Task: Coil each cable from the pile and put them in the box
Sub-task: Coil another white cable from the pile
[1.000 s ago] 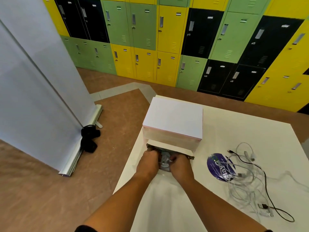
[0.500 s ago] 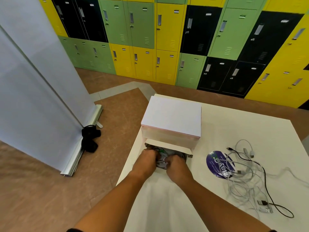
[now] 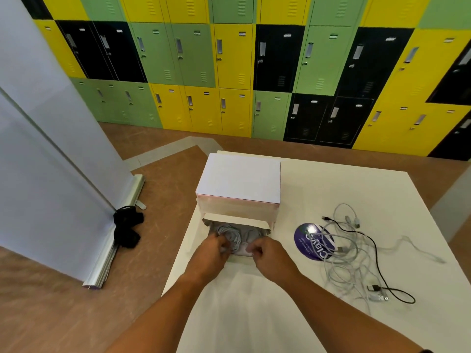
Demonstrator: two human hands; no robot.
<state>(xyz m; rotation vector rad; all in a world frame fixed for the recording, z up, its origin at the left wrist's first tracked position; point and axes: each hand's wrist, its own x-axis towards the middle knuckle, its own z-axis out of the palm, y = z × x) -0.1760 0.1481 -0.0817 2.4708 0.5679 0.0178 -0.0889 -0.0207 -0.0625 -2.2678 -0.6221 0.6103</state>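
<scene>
Box: white cardboard box (image 3: 239, 179), centre of frame on the white bench (image 3: 254, 314), near side open.
Coil: coiled white cable (image 3: 230, 235) lies inside that opening.
Left hand (image 3: 211, 256): fingers curled onto the coil.
Right hand (image 3: 270, 256): fingers curled at the opening; cannot tell what they hold.
Pile: tangle of loose white cables (image 3: 349, 253) with a thin black cable (image 3: 377, 253), right of frame, well apart from the box.
Handling: probably light, limp and springy; best taken at a plug end, then gripped across the loops.
</scene>
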